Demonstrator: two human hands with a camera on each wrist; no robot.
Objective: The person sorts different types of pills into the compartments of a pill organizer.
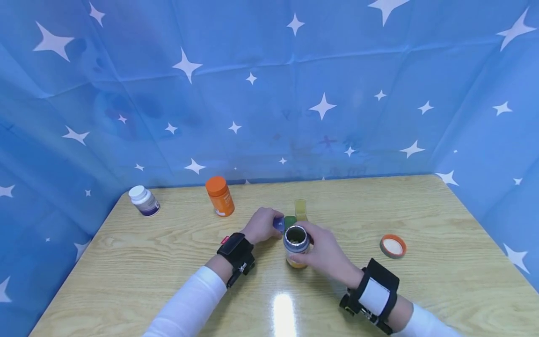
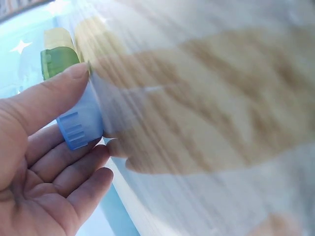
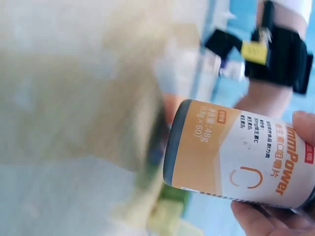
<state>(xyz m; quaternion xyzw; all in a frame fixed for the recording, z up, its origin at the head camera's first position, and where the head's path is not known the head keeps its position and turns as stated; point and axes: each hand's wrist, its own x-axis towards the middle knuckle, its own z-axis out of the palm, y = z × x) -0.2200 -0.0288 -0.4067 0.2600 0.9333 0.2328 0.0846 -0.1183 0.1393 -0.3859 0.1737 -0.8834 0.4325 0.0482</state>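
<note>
My left hand (image 1: 262,225) pinches the blue end of a small pill box (image 2: 81,118), thumb on one side and fingers on the other. Blue, green and yellow sections show on the box, and a yellow lid (image 1: 301,208) stands raised at its far end. Just in front of it, my right hand (image 1: 323,250) grips an uncapped vitamin C tablet bottle (image 3: 231,152) around its sides. The bottle is nearly upright, its silvery-rimmed mouth facing up in the head view. Orange and white printing covers its label. The bottle hides part of the pill box in the head view.
An orange-rimmed cap (image 1: 392,246) lies inside-up on the wooden table (image 1: 168,262) to the right. Behind the left hand stands an orange bottle (image 1: 221,199). A white-capped bottle (image 1: 144,201) is near the back left corner. A blue star-patterned curtain (image 1: 261,103) hangs behind the table.
</note>
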